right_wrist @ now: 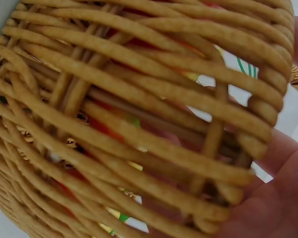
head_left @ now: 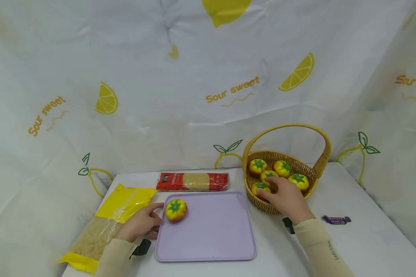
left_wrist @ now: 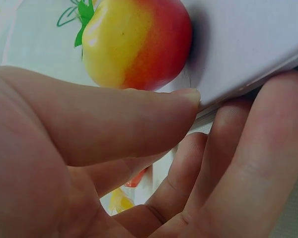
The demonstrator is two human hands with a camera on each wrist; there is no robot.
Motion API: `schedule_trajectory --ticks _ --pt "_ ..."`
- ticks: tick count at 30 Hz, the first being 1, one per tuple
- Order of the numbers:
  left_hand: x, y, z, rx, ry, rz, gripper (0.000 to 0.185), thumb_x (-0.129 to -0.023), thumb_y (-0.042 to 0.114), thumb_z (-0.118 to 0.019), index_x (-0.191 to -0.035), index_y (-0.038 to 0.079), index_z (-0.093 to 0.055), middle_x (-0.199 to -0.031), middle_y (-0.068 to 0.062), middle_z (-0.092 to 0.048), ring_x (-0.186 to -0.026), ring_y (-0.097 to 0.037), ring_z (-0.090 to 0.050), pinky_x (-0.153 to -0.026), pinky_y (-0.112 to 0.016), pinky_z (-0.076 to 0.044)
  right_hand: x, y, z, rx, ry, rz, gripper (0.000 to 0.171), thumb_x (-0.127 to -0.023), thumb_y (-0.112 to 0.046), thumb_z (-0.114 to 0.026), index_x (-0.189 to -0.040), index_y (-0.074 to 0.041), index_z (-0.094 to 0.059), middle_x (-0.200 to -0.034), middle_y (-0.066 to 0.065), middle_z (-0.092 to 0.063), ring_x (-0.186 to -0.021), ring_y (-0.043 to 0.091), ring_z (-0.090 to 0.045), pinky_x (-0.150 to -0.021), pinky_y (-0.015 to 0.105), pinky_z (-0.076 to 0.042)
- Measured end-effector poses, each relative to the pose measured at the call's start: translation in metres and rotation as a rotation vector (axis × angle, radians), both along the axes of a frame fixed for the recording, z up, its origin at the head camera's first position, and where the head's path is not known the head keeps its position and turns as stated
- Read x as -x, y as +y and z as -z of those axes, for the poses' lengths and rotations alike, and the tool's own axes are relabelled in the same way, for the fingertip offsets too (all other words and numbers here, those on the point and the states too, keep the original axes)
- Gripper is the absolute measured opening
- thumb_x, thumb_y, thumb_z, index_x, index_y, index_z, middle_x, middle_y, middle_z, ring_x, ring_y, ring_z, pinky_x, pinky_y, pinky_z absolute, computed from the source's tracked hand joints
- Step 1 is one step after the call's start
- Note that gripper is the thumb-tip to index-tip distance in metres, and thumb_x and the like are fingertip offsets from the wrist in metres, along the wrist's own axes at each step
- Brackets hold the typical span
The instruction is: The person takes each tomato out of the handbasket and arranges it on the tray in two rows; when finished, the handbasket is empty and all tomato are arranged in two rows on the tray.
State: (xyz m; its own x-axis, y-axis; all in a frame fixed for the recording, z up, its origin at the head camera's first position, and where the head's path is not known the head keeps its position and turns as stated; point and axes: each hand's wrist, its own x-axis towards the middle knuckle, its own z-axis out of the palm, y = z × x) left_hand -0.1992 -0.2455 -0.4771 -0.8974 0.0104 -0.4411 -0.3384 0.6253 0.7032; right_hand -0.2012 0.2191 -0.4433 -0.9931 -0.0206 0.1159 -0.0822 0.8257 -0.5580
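So the wicker basket (head_left: 319, 163) at the right holds four yellow-red tomatoes (head_left: 282, 168), glossy and fake-looking with green leaf tops. The right hand (head_left: 287, 197) reaches over the near rim, fingers curled onto the front tomato (head_left: 260, 188); whether the grip has actually closed on it, can't tell. A fifth tomato (head_left: 175, 210) sits on the smooth lilac tray (head_left: 215, 234), at its left edge. The left hand (head_left: 143, 224) pinches that tray edge just beside it.

The left wrist view shows the thumb (left_wrist: 139, 119) on top of the tray lip and fingers underneath, which the head view doesn't. The right wrist view is nearly all woven basket wall (right_wrist: 139, 124), with bits of red and green through the gaps.

Behind the tray lies a spaghetti pack (head_left: 193, 181); a yellow pasta bag (head_left: 107, 223) is at the left of the worktop (head_left: 367, 246).
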Motion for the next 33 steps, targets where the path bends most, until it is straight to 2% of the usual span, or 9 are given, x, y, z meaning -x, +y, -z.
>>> schedule_trajectory --ticks 8,12,21,33 --pt "-0.0013 0.0012 -0.0027 0.002 -0.003 -0.001 0.066 -0.098 0.007 -0.074 -0.16 0.013 -0.052 -0.104 -0.013 -0.064 -0.076 -0.024 -0.069 -0.067 -0.037 -0.069 -0.0004 -0.0018 0.0008 -0.029 -0.04 0.032 0.074 -0.092 -0.06 -0.08 -0.139 -0.004 -0.07 -0.131 0.02 -0.075 -0.113 0.04 -0.071 -0.097 0.062 -0.058" --pt "-0.0018 0.001 -0.0016 -0.002 -0.006 -0.004 0.066 -0.098 0.006 -0.074 -0.16 0.012 -0.051 -0.104 -0.014 -0.064 -0.076 -0.024 -0.069 -0.067 -0.037 -0.069 -0.0008 -0.0034 0.0036 -0.031 -0.048 0.037 0.073 -0.09 -0.058 -0.082 -0.137 -0.003 -0.071 -0.127 0.02 -0.076 -0.11 0.039 -0.072 -0.096 0.062 -0.059" --pt "0.0021 -0.0024 0.0036 -0.019 0.001 0.0 0.065 -0.098 0.006 -0.073 -0.16 0.012 -0.051 -0.103 -0.013 -0.065 -0.074 -0.024 -0.069 -0.067 -0.038 -0.068 0.0034 -0.0052 0.0046 -0.055 -0.042 0.033 0.07 -0.091 -0.052 -0.083 -0.135 0.001 -0.072 -0.128 0.023 -0.076 -0.117 0.047 -0.071 -0.101 0.066 -0.058" --pt "0.0022 -0.0022 0.003 -0.021 -0.002 0.002 0.065 -0.099 0.006 -0.073 -0.16 0.012 -0.051 -0.105 -0.013 -0.064 -0.076 -0.024 -0.069 -0.068 -0.037 -0.069 0.0052 -0.001 0.0014 -0.051 -0.038 0.017 0.066 -0.092 -0.049 -0.083 -0.136 0.0 -0.073 -0.129 0.022 -0.076 -0.12 0.047 -0.07 -0.102 0.066 -0.057"
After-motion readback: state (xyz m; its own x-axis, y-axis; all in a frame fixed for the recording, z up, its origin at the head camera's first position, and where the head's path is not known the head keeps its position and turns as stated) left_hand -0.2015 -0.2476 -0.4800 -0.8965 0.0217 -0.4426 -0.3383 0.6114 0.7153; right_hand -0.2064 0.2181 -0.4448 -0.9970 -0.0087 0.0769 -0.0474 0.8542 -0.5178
